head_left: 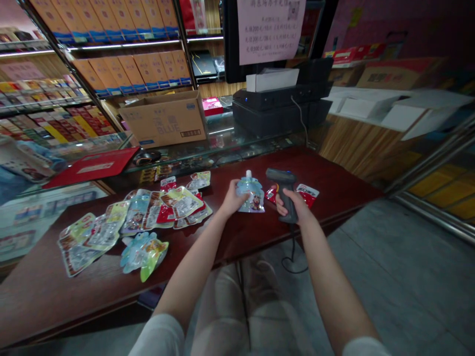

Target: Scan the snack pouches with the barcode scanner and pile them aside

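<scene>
Pinched in my left hand [233, 199] is a pale blue spouted pouch [250, 194], its white cap pointing away from me. My right hand [291, 203] is wrapped round the grip of a black barcode scanner [282, 176], whose cable hangs down over the table edge. Red and white packets [308, 194] lie behind and beside the scanner. To the left, a spread of snack packets [181, 201] overlaps on the dark red table [237, 240]. More blue pouches [139, 253] rest closer to me, with a green-yellow one among them.
A cardboard box [165, 118] stands on the glass counter beyond the table. Near it are a red folder [92, 167] and a black mouse [147, 157]. A monitor with a paper notice [270, 29] rises above a black cash drawer [267, 116]. Stocked shelves line the back.
</scene>
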### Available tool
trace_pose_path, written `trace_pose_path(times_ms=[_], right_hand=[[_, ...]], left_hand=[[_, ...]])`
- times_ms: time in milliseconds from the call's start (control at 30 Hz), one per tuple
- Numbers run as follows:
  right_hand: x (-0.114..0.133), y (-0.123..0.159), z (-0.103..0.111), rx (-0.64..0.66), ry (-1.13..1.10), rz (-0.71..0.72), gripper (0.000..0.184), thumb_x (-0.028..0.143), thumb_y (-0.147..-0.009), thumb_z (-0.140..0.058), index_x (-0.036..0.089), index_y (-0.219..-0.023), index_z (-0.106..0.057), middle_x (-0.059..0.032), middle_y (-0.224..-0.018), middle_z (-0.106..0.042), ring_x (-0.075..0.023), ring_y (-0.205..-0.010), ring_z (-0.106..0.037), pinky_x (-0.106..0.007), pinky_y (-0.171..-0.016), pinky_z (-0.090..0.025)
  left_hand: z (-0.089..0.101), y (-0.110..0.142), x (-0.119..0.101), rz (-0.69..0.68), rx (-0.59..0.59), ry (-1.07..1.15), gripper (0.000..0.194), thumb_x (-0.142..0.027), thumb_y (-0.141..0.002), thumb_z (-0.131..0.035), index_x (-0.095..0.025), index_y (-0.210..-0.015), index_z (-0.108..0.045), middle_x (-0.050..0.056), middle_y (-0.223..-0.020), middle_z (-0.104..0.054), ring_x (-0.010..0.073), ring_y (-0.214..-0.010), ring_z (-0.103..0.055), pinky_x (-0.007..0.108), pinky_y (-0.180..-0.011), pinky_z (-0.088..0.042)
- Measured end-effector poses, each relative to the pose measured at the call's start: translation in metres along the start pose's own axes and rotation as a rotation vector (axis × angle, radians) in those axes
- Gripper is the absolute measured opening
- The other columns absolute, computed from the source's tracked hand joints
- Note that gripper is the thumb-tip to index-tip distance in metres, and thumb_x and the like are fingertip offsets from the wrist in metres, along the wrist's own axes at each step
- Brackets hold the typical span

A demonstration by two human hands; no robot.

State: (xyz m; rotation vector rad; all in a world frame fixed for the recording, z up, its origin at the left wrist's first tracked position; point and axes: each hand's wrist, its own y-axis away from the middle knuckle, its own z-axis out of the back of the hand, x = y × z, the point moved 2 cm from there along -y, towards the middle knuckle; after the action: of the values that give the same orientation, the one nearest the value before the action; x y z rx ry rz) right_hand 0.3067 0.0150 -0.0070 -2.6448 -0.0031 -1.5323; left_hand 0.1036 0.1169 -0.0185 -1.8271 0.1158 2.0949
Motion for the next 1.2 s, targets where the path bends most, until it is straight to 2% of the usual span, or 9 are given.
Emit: trace_pose_path(times_ms=[167,367,533,667,900,1033,1200], right_hand=[[-0.006,0.001,-0.002,-0.003,0.023,-0.002,0.035,0.045,-0.082,-0.073,0.020,-0.100,-0.056,0.0063,-0.058,-0.056,-0.0075,-0.036,-0.042,-0.021,-0.036,-0.034],[-0.012,0.006,0.002,-0.019,0.014,0.014,0.032,0.044,-0.083,-0.071,0.020,-0.098,-0.056,0.0057,-0.058,-0.056,-0.0077,-0.035,-0.043,-0.022,-0.035,-0.034],[-0.011,0.007,0.002,-0.032,0.030,0.024,0.030,0.043,-0.084,-0.071,0.021,-0.096,-0.055,0.0058,-0.059,-0.056,-0.0070,-0.036,-0.042,-0.021,-0.036,-0.034],[-0.011,0.008,0.002,-0.025,0.036,0.029,0.029,0.044,-0.084,-0.071,0.021,-0.090,-0.053,0.0056,-0.059,-0.055,-0.0070,-0.036,-0.042,-0.021,-0.036,-0.034],[-0.012,0.008,0.001,-0.003,0.031,0.007,0.032,0.044,-0.083,-0.071,0.020,-0.099,-0.056,0.0066,-0.059,-0.055,-0.0072,-0.035,-0.042,-0.021,-0.036,-0.033],[-0.011,0.010,-0.001,0.012,0.025,-0.004,0.031,0.044,-0.084,-0.071,0.021,-0.096,-0.054,0.0062,-0.059,-0.056,-0.0069,-0.036,-0.043,-0.021,-0.037,-0.034],[-0.011,0.012,-0.001,0.028,0.046,-0.008,0.031,0.045,-0.084,-0.071,0.021,-0.086,-0.051,0.0055,-0.059,-0.055,-0.0067,-0.036,-0.042,-0.021,-0.037,-0.034]], left_hand=[[0.019,-0.010,0.005,-0.028,-0.145,0.282,0.062,-0.020,-0.065,-0.076,-0.024,-0.120,-0.047,0.003,-0.111,-0.059,0.0204,-0.099,-0.063,0.038,-0.093,-0.051],[0.020,-0.014,0.008,-0.008,-0.265,0.476,0.060,-0.025,-0.064,-0.082,-0.023,-0.115,-0.051,0.004,-0.109,-0.064,0.0184,-0.095,-0.065,0.035,-0.092,-0.052],[0.018,-0.010,-0.001,0.084,-0.204,0.701,0.051,-0.031,-0.063,-0.086,-0.021,-0.102,-0.055,0.003,-0.097,-0.069,0.0185,-0.090,-0.067,0.037,-0.093,-0.053],[0.019,-0.008,-0.008,0.077,-0.183,0.794,0.045,-0.023,-0.066,-0.084,-0.023,-0.102,-0.056,0.000,-0.094,-0.069,0.0164,-0.089,-0.067,0.035,-0.094,-0.053],[0.018,-0.010,-0.003,0.083,-0.179,0.864,0.045,-0.017,-0.073,-0.078,-0.028,-0.110,-0.055,-0.001,-0.101,-0.070,0.0171,-0.098,-0.068,0.035,-0.100,-0.050],[0.021,-0.013,0.002,0.128,-0.223,0.900,0.041,-0.026,-0.080,-0.075,-0.028,-0.117,-0.057,0.001,-0.107,-0.071,0.0187,-0.105,-0.067,0.037,-0.102,-0.050],[0.022,-0.018,0.004,0.194,-0.193,0.979,0.048,-0.050,-0.090,-0.064,-0.021,-0.128,-0.059,0.010,-0.121,-0.071,0.0265,-0.116,-0.066,0.043,-0.102,-0.051]])
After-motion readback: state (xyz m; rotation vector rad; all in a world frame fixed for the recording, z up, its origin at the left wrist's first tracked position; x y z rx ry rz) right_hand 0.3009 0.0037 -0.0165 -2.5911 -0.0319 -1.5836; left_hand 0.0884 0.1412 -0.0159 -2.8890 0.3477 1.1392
